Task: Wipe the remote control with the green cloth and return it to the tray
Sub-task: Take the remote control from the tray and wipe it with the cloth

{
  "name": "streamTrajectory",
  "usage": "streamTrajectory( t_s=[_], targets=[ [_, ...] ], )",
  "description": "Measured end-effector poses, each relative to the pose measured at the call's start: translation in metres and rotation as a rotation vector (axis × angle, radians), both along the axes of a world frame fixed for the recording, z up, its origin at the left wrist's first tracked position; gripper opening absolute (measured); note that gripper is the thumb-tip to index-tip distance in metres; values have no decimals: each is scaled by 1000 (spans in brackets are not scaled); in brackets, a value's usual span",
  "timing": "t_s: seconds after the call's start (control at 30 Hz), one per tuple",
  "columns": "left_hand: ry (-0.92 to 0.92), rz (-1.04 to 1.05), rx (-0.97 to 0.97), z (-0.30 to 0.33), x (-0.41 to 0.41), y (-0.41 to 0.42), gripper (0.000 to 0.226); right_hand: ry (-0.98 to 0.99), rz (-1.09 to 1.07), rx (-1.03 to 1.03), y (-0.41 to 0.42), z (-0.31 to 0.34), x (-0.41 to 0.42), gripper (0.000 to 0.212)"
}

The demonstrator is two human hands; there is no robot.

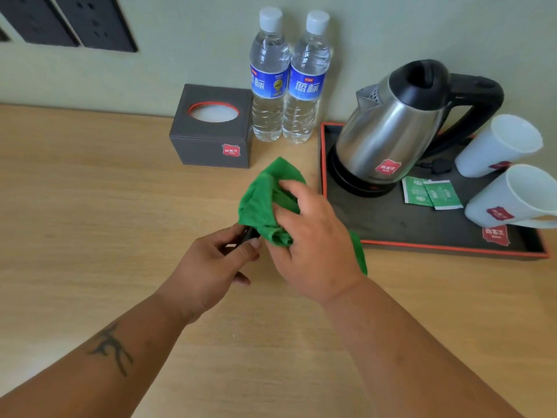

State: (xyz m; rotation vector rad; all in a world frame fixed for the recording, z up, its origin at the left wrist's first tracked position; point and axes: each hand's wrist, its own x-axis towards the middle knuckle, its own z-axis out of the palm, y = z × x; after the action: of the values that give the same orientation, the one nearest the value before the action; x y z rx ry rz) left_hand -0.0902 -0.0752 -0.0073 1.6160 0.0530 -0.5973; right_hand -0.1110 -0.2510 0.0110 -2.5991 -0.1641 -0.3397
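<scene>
My left hand (215,260) grips the near end of a black remote control (248,235) above the wooden table. Only a short dark piece of the remote shows; the rest is wrapped in the green cloth (260,203). My right hand (313,236) is closed over the cloth from the right, pressing it around the remote. A corner of the cloth hangs below my right wrist. The black tray (422,224) with an orange rim lies just to the right of both hands.
On the tray stand a steel kettle (391,128), two white cups (500,146) and green tea sachets (432,193). A grey tissue box (211,131) and two water bottles (286,82) stand against the wall. Wall sockets (66,19) sit upper left.
</scene>
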Motion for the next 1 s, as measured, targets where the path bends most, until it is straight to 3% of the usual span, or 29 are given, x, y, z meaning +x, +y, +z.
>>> streamTrajectory(
  t_s=[0.17,0.3,0.4,0.5,0.6,0.67,0.77,0.8,0.93,1.0],
  targets=[
    [92,26,-21,-6,-3,13,47,6,-126,-128,-14,-8,23,31],
    [144,25,-72,-8,-7,22,60,58,-324,-27,-25,-1,37,33],
    [200,73,-174,-5,-5,21,54,-27,-173,-30,-15,4,23,38],
    [235,69,-246,-5,-6,20,44,33,0,-131,-5,-3,11,42],
    [231,49,-227,-9,-13,26,41,134,-257,-88,-17,-4,29,36],
    [238,89,-264,-10,-13,30,41,235,-418,84,-28,-3,41,29],
    [236,201,-308,-11,-6,36,47,338,-598,689,-39,6,45,33],
    [231,231,-311,-11,-3,38,48,333,-630,797,-43,10,42,34],
    [209,264,-309,-12,3,46,46,354,-636,925,-61,23,18,14],
    [203,271,-306,-14,4,48,46,377,-606,873,-62,26,6,15]
  ],
)
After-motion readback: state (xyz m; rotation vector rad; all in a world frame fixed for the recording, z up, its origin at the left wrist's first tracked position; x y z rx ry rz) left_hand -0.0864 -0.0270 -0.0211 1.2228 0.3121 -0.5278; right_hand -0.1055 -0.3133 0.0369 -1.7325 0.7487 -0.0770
